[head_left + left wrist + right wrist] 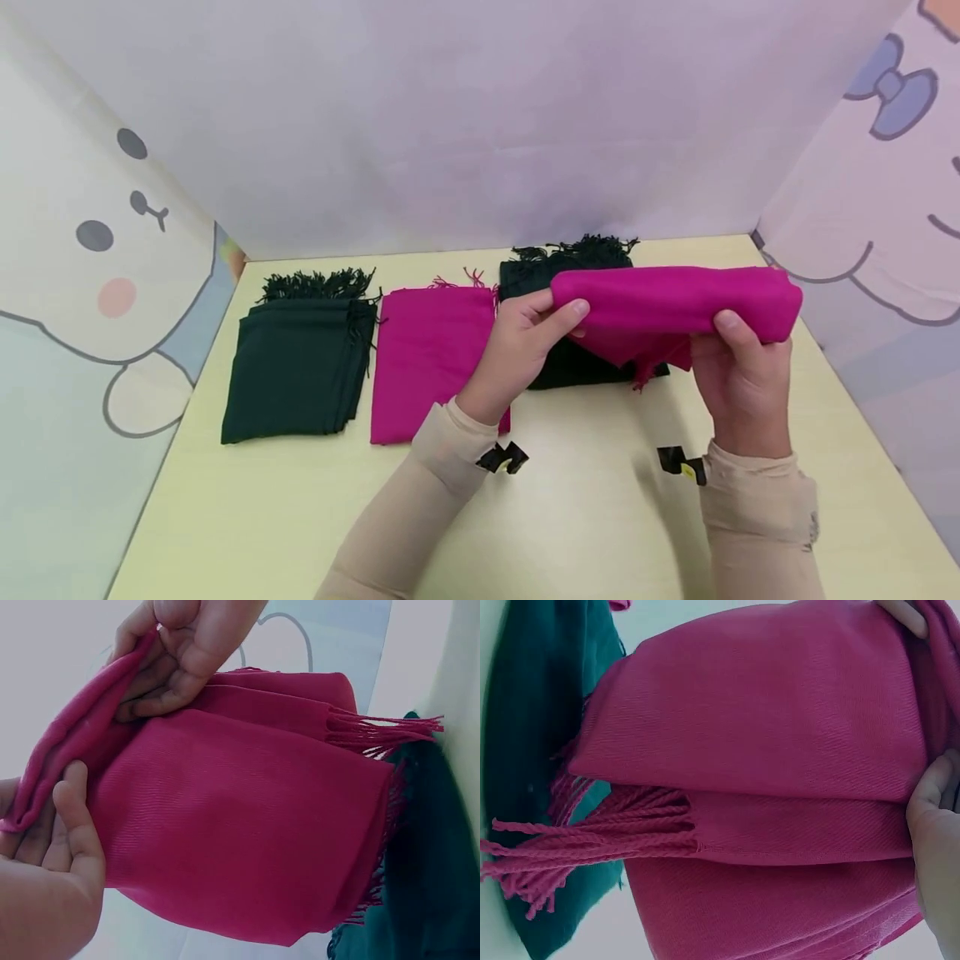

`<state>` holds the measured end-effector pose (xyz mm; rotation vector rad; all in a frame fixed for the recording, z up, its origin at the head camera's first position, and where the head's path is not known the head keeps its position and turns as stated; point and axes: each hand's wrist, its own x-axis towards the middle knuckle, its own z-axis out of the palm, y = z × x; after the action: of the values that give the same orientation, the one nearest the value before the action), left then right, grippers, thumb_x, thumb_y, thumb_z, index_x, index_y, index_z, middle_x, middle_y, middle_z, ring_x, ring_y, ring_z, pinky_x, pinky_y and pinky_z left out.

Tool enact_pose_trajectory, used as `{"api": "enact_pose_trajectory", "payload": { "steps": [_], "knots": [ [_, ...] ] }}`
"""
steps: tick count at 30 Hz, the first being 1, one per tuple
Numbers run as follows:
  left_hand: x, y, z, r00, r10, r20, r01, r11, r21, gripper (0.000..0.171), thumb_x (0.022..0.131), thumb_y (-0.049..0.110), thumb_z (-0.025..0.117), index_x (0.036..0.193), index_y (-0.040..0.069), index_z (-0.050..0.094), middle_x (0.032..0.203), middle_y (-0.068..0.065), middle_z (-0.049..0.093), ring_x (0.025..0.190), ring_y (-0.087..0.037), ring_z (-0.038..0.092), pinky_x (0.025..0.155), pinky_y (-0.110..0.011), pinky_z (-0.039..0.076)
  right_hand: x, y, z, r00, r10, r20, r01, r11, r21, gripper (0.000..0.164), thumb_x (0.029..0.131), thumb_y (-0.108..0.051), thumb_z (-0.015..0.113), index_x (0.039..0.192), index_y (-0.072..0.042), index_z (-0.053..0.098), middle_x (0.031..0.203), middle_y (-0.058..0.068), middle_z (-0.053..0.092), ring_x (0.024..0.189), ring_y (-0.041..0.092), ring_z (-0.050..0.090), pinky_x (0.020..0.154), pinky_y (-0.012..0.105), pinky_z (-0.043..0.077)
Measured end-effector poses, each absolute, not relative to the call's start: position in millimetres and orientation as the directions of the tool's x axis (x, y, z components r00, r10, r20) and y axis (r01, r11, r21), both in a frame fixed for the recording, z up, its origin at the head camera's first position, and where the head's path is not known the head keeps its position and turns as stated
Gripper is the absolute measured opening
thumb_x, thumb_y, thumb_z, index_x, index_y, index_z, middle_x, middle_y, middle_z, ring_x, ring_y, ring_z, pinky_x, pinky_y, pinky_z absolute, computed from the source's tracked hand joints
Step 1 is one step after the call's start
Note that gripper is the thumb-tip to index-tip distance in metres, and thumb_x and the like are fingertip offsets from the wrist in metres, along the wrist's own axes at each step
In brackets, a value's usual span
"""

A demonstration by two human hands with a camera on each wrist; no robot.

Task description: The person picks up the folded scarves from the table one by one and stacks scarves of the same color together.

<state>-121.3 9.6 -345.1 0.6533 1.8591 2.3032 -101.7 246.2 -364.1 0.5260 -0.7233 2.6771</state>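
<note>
— Yellow table [585, 533], three folded scarves laid flat: dark green [300, 367], pink [427, 367], dark green [577, 367]. Above them?

— Pink scarf [675, 304], folded, held up over the rightmost green one. Left hand [517, 350] and right hand [742, 375] pinching the near edge, thumbs on top. Likely soft, light, floppy; best gripped along the folded edge, clear of the fringe [592, 840].

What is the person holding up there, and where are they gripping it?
A folded magenta scarf, held above the table: the left hand pinches its left end, the right hand grips its lower edge near the right end.
</note>
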Motion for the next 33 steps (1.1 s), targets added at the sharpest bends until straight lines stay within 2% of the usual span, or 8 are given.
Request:
{"api": "enact_pose_trajectory", "payload": {
  "steps": [8, 15, 20, 24, 26, 28, 30, 33],
  "knots": [
    [-123.3, -7.1, -338.0, -0.908, 0.333, 0.254, 0.19, -0.212, 0.959, 0.021, 0.099, 0.017, 0.063, 0.108, 0.0, 0.072, 0.094, -0.011, 0.073, 0.088, -0.023, 0.07, 0.091, -0.039, 0.056, -109.6, 231.5, -361.2, -0.891, 0.174, 0.419, -0.367, -0.82, -0.439, 0.033, 0.086, 0.018, 0.057, 0.117, 0.01, 0.048, 0.107, 0.026, 0.063, 0.101, 0.041, 0.064, 0.094, 0.048, 0.052],
    [-125.3, -23.6, -334.8, -0.915, 0.297, 0.274, 0.224, -0.192, 0.955, 0.021, 0.099, 0.018, 0.064, 0.108, 0.0, 0.072, 0.094, -0.012, 0.073, 0.091, -0.04, 0.068, 0.092, -0.04, 0.055, -112.9, 217.9, -357.0, -0.914, 0.117, 0.387, -0.326, -0.781, -0.534, 0.033, 0.089, 0.014, 0.057, 0.12, 0.008, 0.048, 0.111, 0.022, 0.061, 0.106, 0.036, 0.063, 0.095, 0.043, 0.053],
    [-124.6, -35.1, -332.1, -0.919, 0.279, 0.278, 0.237, -0.172, 0.956, 0.021, 0.098, 0.017, 0.065, 0.106, 0.001, 0.074, 0.094, -0.011, 0.074, 0.092, -0.038, 0.069, 0.091, -0.042, 0.055, -114.4, 209.0, -355.4, -0.927, 0.102, 0.36, -0.306, -0.762, -0.571, 0.038, 0.09, 0.011, 0.059, 0.125, 0.005, 0.046, 0.117, 0.021, 0.059, 0.109, 0.034, 0.061, 0.095, 0.042, 0.054],
    [-124.3, -43.8, -330.5, -0.922, 0.257, 0.288, 0.261, -0.137, 0.956, 0.019, 0.097, 0.017, 0.066, 0.103, 0.001, 0.075, 0.088, -0.01, 0.074, 0.083, -0.031, 0.067, 0.082, -0.034, 0.056, -115.3, 201.0, -354.8, -0.936, 0.096, 0.337, -0.292, -0.747, -0.598, 0.041, 0.09, 0.008, 0.062, 0.127, 0.003, 0.046, 0.119, 0.02, 0.057, 0.11, 0.033, 0.06, 0.094, 0.041, 0.054],
    [-124.2, -48.3, -329.4, -0.925, 0.241, 0.295, 0.274, -0.12, 0.954, 0.019, 0.097, 0.019, 0.066, 0.1, 0.002, 0.075, 0.08, -0.008, 0.069, 0.069, -0.024, 0.057, 0.068, -0.027, 0.049, -116.2, 196.3, -354.5, -0.939, 0.089, 0.333, -0.283, -0.749, -0.598, 0.039, 0.09, 0.008, 0.063, 0.126, 0.003, 0.047, 0.118, 0.02, 0.058, 0.108, 0.032, 0.061, 0.094, 0.04, 0.055],
    [-123.9, -53.2, -329.0, -0.927, 0.223, 0.303, 0.284, -0.113, 0.952, 0.019, 0.097, 0.021, 0.066, 0.099, 0.004, 0.075, 0.079, -0.006, 0.068, 0.067, -0.02, 0.05, 0.062, -0.026, 0.041, -117.4, 190.9, -354.3, -0.94, 0.077, 0.332, -0.273, -0.753, -0.598, 0.036, 0.091, 0.008, 0.062, 0.124, 0.004, 0.049, 0.116, 0.019, 0.059, 0.105, 0.03, 0.061, 0.092, 0.038, 0.055],
    [-123.0, -58.5, -328.7, -0.929, 0.202, 0.31, 0.292, -0.114, 0.95, 0.019, 0.098, 0.022, 0.066, 0.099, 0.004, 0.074, 0.08, -0.005, 0.069, 0.066, -0.017, 0.051, 0.062, -0.026, 0.041, -118.8, 184.8, -354.2, -0.942, 0.062, 0.329, -0.26, -0.754, -0.603, 0.032, 0.092, 0.008, 0.06, 0.123, 0.004, 0.05, 0.114, 0.017, 0.06, 0.103, 0.029, 0.062, 0.091, 0.036, 0.055],
    [-120.7, -66.6, -328.9, -0.934, 0.17, 0.313, 0.295, -0.126, 0.947, 0.02, 0.097, 0.022, 0.066, 0.099, 0.004, 0.074, 0.087, -0.007, 0.073, 0.076, -0.02, 0.06, 0.068, -0.028, 0.048, -120.3, 176.0, -354.0, -0.946, 0.038, 0.321, -0.243, -0.741, -0.626, 0.029, 0.093, 0.006, 0.059, 0.121, 0.002, 0.052, 0.112, 0.015, 0.061, 0.101, 0.026, 0.062, 0.089, 0.033, 0.055]
  ]
}}
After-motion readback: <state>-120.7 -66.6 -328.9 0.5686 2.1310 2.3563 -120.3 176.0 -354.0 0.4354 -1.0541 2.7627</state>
